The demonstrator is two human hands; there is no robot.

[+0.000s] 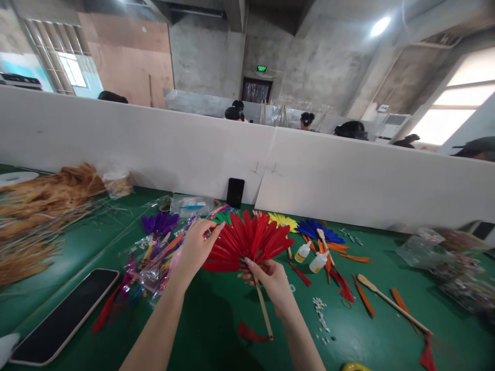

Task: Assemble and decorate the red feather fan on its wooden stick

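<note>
A fan of red feathers (253, 237) with a thin wooden handle (264, 309) is held up over the green table. My right hand (270, 281) is closed around the base of the fan, thumb on the front where the feathers meet the stick; its other fingers are partly hidden behind. At the fan's upper left edge, my left hand (199, 247) has thumb and fingers closed together on the outer feathers. A red tassel (251, 333) hangs from the handle's lower end. Green, yellow and blue feather fans (319, 231) lie just behind.
Two small glue bottles (303, 251) stand right of the fan, near scattered white beads (320, 314). A bare wooden stick (394, 301) lies at right. On the left are a large phone (65, 314), plastic-wrapped feathers (158, 263) and brown feathers (58, 193). A white partition (185, 149) stands behind.
</note>
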